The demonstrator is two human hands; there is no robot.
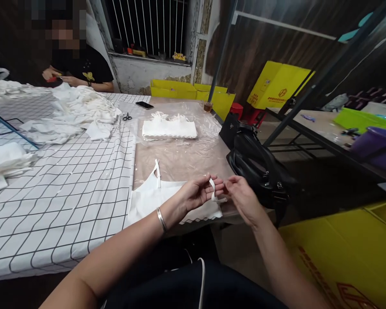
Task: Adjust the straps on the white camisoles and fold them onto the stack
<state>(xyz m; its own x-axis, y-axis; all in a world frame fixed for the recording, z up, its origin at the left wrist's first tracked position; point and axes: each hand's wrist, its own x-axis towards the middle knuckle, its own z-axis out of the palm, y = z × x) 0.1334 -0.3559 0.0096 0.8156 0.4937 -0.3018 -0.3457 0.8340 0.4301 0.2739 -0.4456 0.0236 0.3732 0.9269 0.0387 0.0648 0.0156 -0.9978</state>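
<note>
A white cloth bag [154, 197] lies flat at the table's near edge, one handle loop [157, 169] pointing away from me. My left hand [197, 193], a silver bangle on its wrist, pinches the bag's other white strap [214, 191]. My right hand [242, 195] meets it from the right, fingertips closed on the same strap. Both hands hover just above the bag's right corner.
A neat stack of white bags [169, 128] sits on clear plastic further back. A checked cloth [61, 193] covers the left half, with a heap of white fabric [77, 111], scissors [127, 116] and a phone [144, 104]. A black handbag [260, 169] is at the right; a person works far left.
</note>
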